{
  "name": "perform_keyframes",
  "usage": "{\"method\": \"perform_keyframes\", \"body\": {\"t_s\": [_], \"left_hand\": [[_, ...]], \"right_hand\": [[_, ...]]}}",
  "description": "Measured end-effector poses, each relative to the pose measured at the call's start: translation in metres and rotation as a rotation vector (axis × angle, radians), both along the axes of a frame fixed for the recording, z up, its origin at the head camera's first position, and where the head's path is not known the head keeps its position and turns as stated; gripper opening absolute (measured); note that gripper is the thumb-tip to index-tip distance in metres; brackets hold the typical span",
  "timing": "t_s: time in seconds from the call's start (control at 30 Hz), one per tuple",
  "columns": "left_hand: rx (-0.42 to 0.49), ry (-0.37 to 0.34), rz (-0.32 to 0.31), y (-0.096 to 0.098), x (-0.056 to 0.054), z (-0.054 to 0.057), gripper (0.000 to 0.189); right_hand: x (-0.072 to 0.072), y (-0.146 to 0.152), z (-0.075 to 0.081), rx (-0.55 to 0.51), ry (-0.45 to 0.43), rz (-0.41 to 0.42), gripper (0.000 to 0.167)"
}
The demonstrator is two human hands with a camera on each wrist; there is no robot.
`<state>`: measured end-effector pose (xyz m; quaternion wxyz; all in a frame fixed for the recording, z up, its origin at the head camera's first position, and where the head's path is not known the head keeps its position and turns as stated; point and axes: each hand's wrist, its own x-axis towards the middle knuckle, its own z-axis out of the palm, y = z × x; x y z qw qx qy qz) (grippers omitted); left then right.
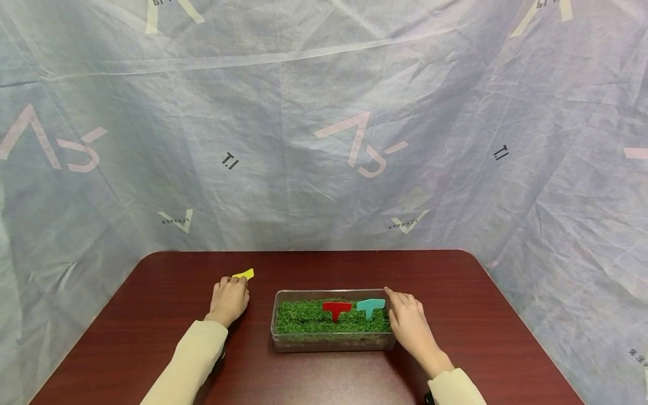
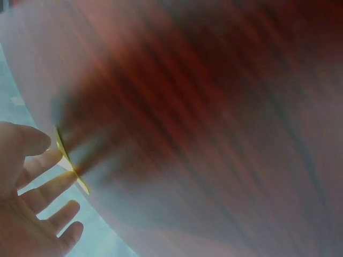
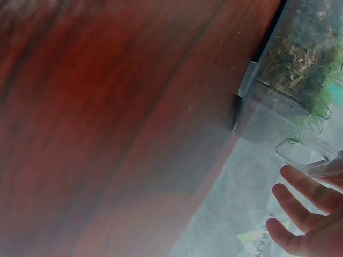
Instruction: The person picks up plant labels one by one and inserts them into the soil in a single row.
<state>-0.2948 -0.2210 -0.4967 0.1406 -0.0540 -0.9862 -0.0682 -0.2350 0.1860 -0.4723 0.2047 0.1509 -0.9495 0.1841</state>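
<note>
A yellow T-shaped plant label (image 1: 243, 274) lies on the table, left of a clear plastic box (image 1: 334, 342). My left hand (image 1: 230, 300) reaches over it, partly covering it. In the left wrist view, fingertips (image 2: 68, 174) touch the label's thin edge (image 2: 74, 169) while the thumb (image 2: 37, 140) stands a little apart. My right hand (image 1: 412, 326) rests at the box's right end, its fingers extended near the handle loop (image 3: 303, 152). Green grass (image 1: 304, 318) fills the box, with a red label (image 1: 336, 308) and a turquoise label (image 1: 371, 305) standing upright in it.
The dark red wooden table (image 1: 334, 377) has rounded far corners. Grey printed cloth (image 1: 283, 140) hangs behind it and along both sides. Brown soil or husks (image 3: 297, 67) show through the box wall under the grass.
</note>
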Motion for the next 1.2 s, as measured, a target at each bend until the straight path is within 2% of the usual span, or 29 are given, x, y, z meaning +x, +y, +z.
{"method": "perform_keyframes", "body": {"t_s": [0.23, 0.47, 0.63, 0.87, 1.2], "left_hand": [[-0.034, 0.048, -0.016, 0.0025, 0.0043, 0.0021, 0.008], [-0.012, 0.062, -0.012, 0.0010, 0.0047, 0.0020, 0.006], [0.021, 0.060, -0.001, -0.0005, 0.0024, 0.0020, 0.014], [0.054, 0.004, 0.047, -0.0019, 0.0005, 0.0025, 0.030], [0.097, -0.066, 0.098, -0.0006, -0.0032, 0.0001, 0.041]], "right_hand": [[0.0006, -0.0001, 0.0011, -0.001, -0.002, -0.004, 0.040], [0.0005, 0.0001, 0.0001, 0.004, 0.001, -0.006, 0.040], [0.0006, 0.0002, -0.0002, 0.002, 0.006, -0.006, 0.040], [0.0015, 0.0004, -0.0005, -0.001, -0.002, -0.005, 0.040], [0.0001, -0.0001, -0.0003, 0.003, 0.001, -0.009, 0.040]]}}
